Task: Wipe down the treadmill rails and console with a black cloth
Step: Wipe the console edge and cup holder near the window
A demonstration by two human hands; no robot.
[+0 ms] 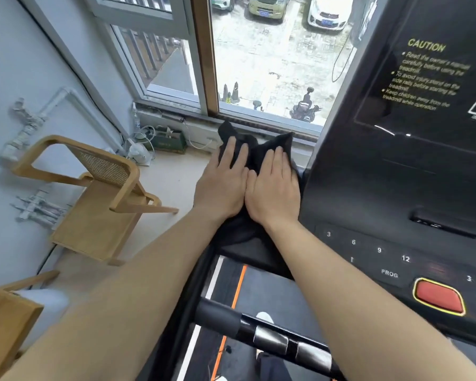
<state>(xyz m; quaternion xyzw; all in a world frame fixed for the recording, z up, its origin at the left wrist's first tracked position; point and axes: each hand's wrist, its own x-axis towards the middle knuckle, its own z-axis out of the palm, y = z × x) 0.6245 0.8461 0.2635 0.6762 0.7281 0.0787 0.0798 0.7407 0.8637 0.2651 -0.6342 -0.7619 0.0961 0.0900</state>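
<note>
Soft daylight comes in through the window [259,64] at the top centre and lights the frame brightly and evenly; the paved yard beyond the glass looks pale and slightly washed out. Shadows are faint and diffuse throughout. The glossy console [396,182] at the right carries a dull sheen and two short bright streaks of glare below its yellow lettering, which reads a little soft. The black cloth [282,140] at the centre shows hardly any fold detail. Straight lines bow and lean towards the edges, and the lower left corner is smeared.
</note>
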